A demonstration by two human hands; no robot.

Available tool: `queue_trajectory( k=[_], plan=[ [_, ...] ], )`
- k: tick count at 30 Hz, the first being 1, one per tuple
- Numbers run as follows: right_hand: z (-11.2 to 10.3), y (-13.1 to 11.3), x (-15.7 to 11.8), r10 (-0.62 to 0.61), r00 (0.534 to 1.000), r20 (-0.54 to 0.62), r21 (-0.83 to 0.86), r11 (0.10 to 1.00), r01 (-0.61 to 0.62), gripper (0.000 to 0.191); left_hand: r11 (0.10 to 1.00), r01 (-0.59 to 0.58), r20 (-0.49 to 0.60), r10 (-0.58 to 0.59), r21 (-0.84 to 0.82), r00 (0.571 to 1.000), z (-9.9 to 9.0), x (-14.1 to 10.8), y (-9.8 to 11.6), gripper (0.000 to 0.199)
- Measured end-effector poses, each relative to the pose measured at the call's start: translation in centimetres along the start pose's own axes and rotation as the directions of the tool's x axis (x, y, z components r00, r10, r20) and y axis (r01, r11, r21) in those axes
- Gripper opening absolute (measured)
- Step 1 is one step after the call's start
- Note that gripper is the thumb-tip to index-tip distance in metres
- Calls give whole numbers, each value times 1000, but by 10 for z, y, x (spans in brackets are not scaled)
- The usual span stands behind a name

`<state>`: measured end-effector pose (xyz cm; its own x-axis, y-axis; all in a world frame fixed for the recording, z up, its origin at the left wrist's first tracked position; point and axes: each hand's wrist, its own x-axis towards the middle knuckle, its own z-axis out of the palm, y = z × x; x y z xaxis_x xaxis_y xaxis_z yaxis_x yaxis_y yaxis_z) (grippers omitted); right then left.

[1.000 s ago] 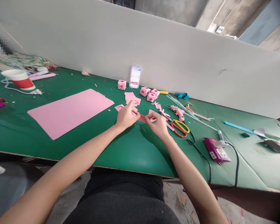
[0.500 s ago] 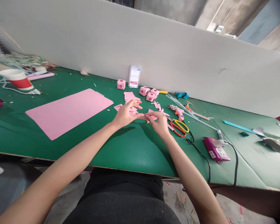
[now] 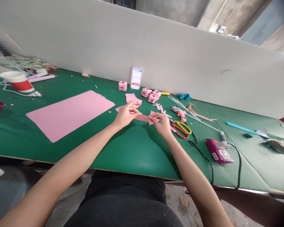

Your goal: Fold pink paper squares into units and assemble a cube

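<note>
Left hand (image 3: pixel 125 117) and right hand (image 3: pixel 161 123) both closed in a pinch, fingertips gripping opposite ends of a small folded strip of pink paper (image 3: pixel 142 118), held between them above the front-middle of the green-topped table (image 3: pixel 123 151). Flat rectangular sheet of pink paper (image 3: pixel 71 115) lies on the tabletop to the left of the left hand. Beyond the hands: stack of small pink paper pieces (image 3: pixel 130 97); one faceted pink paper box with cut-out openings (image 3: pixel 122 86) standing apart, and a cluster of three similar pink paper boxes (image 3: pixel 152 97) to its right. White-screened phone, pixelated (image 3: pixel 136 78), upright near the grey partition (image 3: pixel 90 44). Just right of the right hand: scissors with one red and one yellow handle (image 3: pixel 181 130); pink glue gun (image 3: pixel 181 115) behind them. White-and-red paper cup (image 3: pixel 20 82) at far left, tilted in view.
</note>
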<state>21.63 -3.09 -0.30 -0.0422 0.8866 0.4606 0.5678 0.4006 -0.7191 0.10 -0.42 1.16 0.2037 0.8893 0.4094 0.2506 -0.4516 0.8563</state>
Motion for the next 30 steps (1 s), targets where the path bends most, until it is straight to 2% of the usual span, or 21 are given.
queue_trajectory(
  k=[9, 11, 14, 16, 19, 21, 24, 27, 30],
  plan=[
    [1, 6, 1, 36, 999, -32, 97, 995, -33, 23, 992, 71, 34, -67, -109, 997, 0, -1, 3, 44],
    [1, 3, -2, -30, 998, -60, 35, 999, 32, 22, 993, 58, 28, -56, -101, 998, 0, 0, 2, 43],
    [4, -4, -6, -193, 978, -73, -126, 975, 183, 29, 994, 44, 12, -43, -100, 999, 3, 0, -4, 43],
    [6, -8, -8, -278, 960, -27, -204, 942, 267, 28, 993, 58, 11, -57, -105, 998, 5, -1, -8, 45],
    [10, -8, -9, -318, 947, 51, -241, 916, 320, 31, 988, 77, 36, -73, -131, 997, 8, -2, -11, 49],
    [12, -7, -8, -297, 952, 69, -238, 922, 305, 33, 982, 88, 47, -81, -170, 996, 9, -2, -10, 51],
    [12, -6, -7, -212, 977, 32, -166, 963, 215, 37, 962, 112, 71, -97, -248, 993, 9, -3, -5, 57],
    [12, -7, -6, -51, 999, -9, 33, 998, 51, 45, 958, 95, 97, -71, -270, 993, 8, -3, 0, 62],
    [13, -9, -6, 88, 995, 40, 240, 966, -95, 51, 964, 72, 71, -56, -255, 996, 8, -2, -1, 64]
  ],
)
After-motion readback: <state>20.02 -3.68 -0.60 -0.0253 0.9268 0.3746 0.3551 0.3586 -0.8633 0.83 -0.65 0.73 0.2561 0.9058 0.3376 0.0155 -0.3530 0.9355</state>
